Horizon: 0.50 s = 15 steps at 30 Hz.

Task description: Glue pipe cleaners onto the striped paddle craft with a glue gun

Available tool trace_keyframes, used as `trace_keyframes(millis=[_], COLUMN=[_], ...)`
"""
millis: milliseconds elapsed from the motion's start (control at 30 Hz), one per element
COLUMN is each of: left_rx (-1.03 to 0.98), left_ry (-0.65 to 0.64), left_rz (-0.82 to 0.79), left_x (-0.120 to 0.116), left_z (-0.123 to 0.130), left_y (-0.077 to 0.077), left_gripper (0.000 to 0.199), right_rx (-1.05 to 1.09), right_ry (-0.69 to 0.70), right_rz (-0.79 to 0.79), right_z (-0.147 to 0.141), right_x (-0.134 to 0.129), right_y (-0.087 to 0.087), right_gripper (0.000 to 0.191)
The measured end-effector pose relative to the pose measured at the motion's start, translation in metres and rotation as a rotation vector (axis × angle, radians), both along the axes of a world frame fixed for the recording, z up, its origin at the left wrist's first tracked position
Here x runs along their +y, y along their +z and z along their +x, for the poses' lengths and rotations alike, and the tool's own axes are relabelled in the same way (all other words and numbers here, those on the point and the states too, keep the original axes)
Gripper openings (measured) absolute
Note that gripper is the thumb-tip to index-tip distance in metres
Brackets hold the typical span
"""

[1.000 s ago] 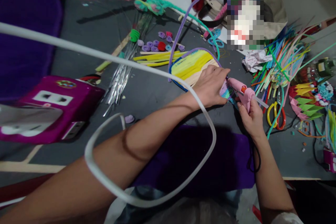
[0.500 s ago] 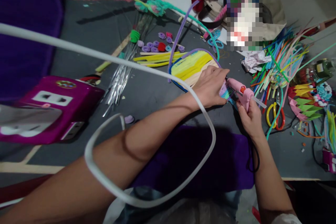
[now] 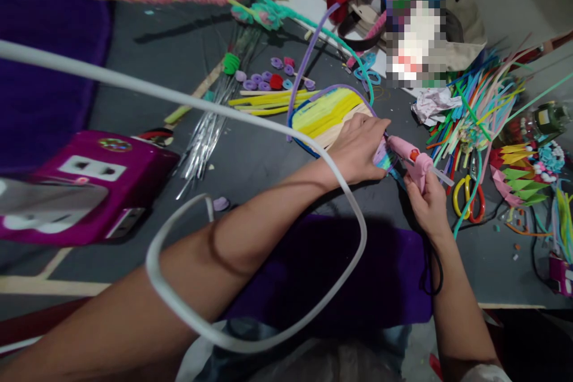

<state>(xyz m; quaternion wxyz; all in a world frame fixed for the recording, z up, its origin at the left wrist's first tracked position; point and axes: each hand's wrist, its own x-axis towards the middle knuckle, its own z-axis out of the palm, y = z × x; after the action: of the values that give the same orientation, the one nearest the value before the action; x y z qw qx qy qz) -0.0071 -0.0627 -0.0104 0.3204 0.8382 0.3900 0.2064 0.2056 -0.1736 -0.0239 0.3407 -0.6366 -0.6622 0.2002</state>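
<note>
Under my left hand [image 3: 358, 152] lies a rounded panel [image 3: 329, 116] covered in yellow, cream, purple and blue fuzzy strips, with a purple fuzzy edge. The fingers grip its right part, thumb on the near side, and hide much of that end. My right hand [image 3: 427, 203] is wrapped round the handle of a pink hot glue gun [image 3: 405, 148]. Its nozzle points left at the panel's right edge, close to my left fingertips; whether it touches cannot be made out. A clear glue stick [image 3: 443, 177] pokes out of the gun's back.
Yellow-and-red scissors [image 3: 468, 200] and a heap of coloured pipe cleaners [image 3: 478, 110] lie to the right. Left are silver tinsel strands [image 3: 201, 143], purple coils [image 3: 259, 80] and a magenta power strip [image 3: 134, 173]. A white flexible tube [image 3: 192, 101] loops across the foreground. A purple mat [image 3: 394, 274] lies nearest.
Both hands, the panel and the glue gun stay almost where they were. The gun has shifted very slightly downward; the whole view has moved a little.
</note>
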Motion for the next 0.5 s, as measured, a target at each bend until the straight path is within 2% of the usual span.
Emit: trace_keyframes(millis=[267, 500], left_rx=[0.013, -0.006], left_ry=[-0.004, 0.004], left_rz=[-0.008, 0.008], left_x=[-0.0005, -0.0001], left_z=[-0.0004, -0.0001], left_y=[0.0013, -0.0014], left_gripper=[0.09, 0.091], right_rx=[-0.009, -0.016], right_ry=[0.009, 0.004], right_rz=[0.006, 0.017], right_z=[0.0046, 0.0032], right_x=[-0.0037, -0.0065], right_y=[-0.0037, 0.0026], right_gripper=[0.047, 0.035])
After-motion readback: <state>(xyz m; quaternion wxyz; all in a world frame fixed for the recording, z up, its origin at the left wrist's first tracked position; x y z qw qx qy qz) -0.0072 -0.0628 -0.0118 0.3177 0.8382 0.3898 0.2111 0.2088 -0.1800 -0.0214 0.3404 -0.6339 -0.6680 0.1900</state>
